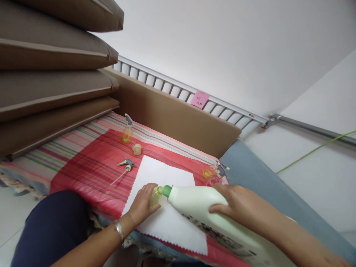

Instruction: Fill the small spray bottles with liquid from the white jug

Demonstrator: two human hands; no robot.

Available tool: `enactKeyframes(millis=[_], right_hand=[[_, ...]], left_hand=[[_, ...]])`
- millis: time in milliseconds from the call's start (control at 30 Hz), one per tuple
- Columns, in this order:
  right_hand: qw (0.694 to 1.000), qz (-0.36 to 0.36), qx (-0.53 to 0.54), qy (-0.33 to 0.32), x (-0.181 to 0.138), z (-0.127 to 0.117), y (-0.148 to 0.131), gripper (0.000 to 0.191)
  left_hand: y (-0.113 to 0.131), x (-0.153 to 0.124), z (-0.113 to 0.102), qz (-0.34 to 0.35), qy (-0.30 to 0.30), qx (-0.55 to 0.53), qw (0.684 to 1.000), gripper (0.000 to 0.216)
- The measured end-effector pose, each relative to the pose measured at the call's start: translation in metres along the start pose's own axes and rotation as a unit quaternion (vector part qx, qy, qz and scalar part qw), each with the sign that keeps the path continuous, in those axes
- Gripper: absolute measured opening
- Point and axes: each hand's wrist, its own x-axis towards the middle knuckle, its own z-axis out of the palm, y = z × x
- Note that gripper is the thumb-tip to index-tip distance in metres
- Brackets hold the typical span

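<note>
My left hand [144, 202] is wrapped round a small clear yellowish bottle [156, 196] above a white cloth [178, 222] with zigzag edges. My right hand [233, 204] grips a large pale green jug-like bottle [194, 200], tipped on its side. Its green spout [167, 191] points left and meets, or nearly meets, the small bottle's mouth; whether liquid flows I cannot tell. Left of the cloth lies a loose trigger spray head [127, 165] with a thin tube. A small cream cap [137, 149] is beyond it.
A spray bottle [127, 129] stands at the back left; more spray bottles [214, 173] are near my right hand. Red sheeting [91, 170] covers part of a striped cloth [50, 159]. Stacked brown cushions [55, 81] rise at left. A brown board [172, 115] leans before a white radiator [155, 81].
</note>
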Motion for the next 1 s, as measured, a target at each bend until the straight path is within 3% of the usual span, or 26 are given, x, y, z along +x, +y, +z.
enactKeyframes(millis=[1000], right_hand=[[1.000, -0.004, -0.014, -0.018, 0.006, -0.016, -0.009, 0.026]], left_hand=[[-0.001, 0.002, 0.001, -0.003, -0.003, -0.011, 1.000, 0.065]])
